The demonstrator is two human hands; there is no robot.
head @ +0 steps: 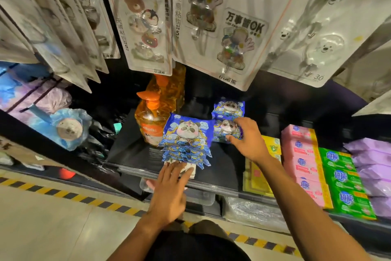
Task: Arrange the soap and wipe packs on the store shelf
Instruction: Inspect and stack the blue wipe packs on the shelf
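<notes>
Blue panda-printed wipe packs (188,140) sit stacked just beyond the left hand (170,191), whose straight fingers press against the stack's near end at the lip of the shelf (131,150), grasping nothing. The stack's long axis runs away from the person, into the shelf. A second wipe pack (225,131) lies under the right hand (248,141), with fingers and thumb spread over its near corner; whether they pinch it I cannot tell. Being nearer, that hand would likely square this pack leftward, beside the stack.
</notes>
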